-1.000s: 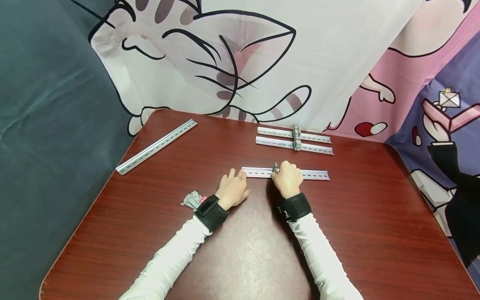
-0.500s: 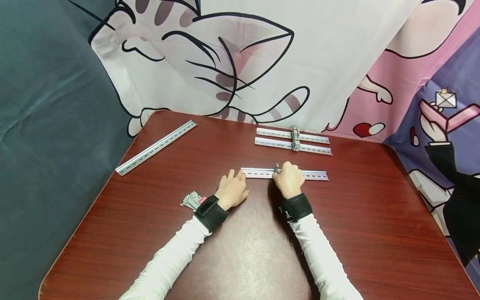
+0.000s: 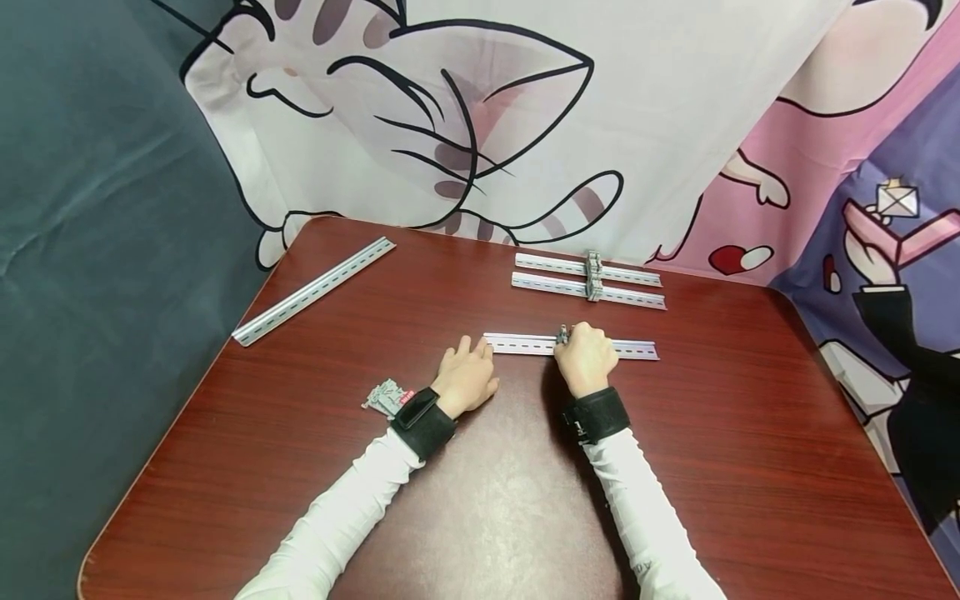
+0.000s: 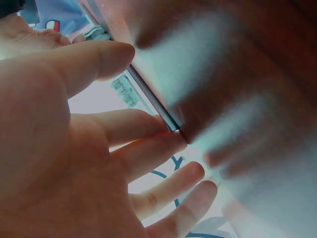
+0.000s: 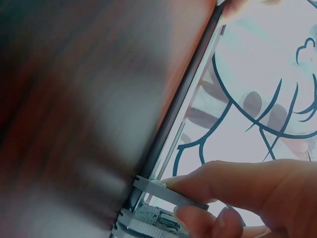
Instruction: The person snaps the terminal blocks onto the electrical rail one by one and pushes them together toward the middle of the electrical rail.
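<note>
A slotted metal DIN rail lies crosswise on the table in front of me. My left hand touches its left end with fairly straight fingers; in the left wrist view the fingertips meet the rail's end. Right of the rail's middle, my right hand pinches a thin grey terminal block that sits on the rail. Seen from the right wrist, thumb and finger hold a ridged grey piece, with another grey piece close beside it on the rail. The right hand partly hides these pieces in the head view.
Two parallel rails at the back bear a row of grey blocks across them. A single rail lies slanted at the left edge. Loose grey blocks with a red mark lie beside the left wrist. Printed cloth hangs behind the table.
My right hand has slid a little to the right along the rail, and the grey terminal block has moved with it. The left hand stays at the rail's left end.
</note>
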`<action>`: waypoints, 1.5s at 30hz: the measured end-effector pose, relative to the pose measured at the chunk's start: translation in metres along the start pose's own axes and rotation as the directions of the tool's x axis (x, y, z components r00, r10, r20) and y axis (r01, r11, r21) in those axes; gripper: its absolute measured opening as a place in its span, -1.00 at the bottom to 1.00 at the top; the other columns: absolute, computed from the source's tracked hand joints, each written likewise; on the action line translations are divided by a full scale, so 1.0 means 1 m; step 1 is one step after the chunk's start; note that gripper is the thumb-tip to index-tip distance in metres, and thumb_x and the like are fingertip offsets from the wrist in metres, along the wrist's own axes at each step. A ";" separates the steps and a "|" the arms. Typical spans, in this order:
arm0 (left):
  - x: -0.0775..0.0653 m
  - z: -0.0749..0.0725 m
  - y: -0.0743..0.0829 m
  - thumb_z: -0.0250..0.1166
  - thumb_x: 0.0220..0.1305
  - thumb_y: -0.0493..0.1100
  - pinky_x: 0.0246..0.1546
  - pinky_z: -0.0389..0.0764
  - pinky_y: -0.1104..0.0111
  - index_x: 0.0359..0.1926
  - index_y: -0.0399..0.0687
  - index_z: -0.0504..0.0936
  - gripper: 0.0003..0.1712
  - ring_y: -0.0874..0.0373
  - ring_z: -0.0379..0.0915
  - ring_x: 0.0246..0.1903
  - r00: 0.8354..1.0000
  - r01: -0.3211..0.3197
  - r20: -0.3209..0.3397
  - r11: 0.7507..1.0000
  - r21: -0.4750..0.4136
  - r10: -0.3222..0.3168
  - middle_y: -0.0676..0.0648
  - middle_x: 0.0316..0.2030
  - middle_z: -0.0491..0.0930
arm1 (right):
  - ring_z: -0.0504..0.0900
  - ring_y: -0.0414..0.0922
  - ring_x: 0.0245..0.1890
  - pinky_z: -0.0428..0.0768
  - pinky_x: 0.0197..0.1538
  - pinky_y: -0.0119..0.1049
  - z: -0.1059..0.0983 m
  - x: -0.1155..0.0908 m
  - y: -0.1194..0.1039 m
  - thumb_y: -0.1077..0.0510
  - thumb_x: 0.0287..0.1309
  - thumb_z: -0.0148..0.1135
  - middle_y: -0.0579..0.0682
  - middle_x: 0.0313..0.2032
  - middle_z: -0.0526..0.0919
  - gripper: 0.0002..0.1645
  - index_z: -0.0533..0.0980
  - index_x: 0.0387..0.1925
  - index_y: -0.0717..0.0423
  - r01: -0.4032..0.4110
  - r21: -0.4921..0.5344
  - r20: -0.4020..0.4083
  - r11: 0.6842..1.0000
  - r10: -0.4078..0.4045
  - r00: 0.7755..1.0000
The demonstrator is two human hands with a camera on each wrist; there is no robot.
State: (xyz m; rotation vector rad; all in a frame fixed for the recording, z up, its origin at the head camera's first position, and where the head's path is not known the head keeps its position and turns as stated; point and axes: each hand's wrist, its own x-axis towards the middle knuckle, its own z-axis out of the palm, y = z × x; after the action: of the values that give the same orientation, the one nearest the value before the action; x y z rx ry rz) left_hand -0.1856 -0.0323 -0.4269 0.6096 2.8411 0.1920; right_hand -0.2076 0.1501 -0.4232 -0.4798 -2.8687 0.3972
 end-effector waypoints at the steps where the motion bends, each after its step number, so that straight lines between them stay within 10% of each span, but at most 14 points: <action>1: 0.000 0.000 0.000 0.15 0.36 0.05 0.12 0.36 0.05 0.39 -0.27 0.25 -0.27 -0.15 0.09 0.35 1.000 0.000 0.000 1.000 -0.001 0.000 -0.18 0.41 0.24 | 0.68 0.28 -0.42 0.48 -0.57 0.08 0.000 0.000 0.000 0.16 -0.04 0.24 0.34 -0.45 0.69 -0.78 0.53 -0.69 0.15 -0.001 -0.002 -0.005 1.000 0.001 1.000; 45: 0.000 -0.001 0.002 0.12 0.37 0.06 0.11 0.36 0.10 0.41 -0.24 0.24 -0.28 -0.12 0.09 0.34 1.000 -0.002 0.027 1.000 0.005 0.002 -0.15 0.43 0.21 | 0.67 0.29 -0.42 0.53 -0.54 0.09 -0.007 0.002 0.005 0.11 -0.15 0.36 0.36 -0.43 0.68 -0.74 0.60 -0.52 0.28 -0.039 -0.061 -0.022 0.997 0.038 0.999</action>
State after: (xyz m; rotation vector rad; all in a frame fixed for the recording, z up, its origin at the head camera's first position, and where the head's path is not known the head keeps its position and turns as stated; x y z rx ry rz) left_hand -0.1849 -0.0310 -0.4253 0.6111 2.8159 0.1751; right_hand -0.2058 0.1569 -0.4177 -0.5478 -2.8620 0.3097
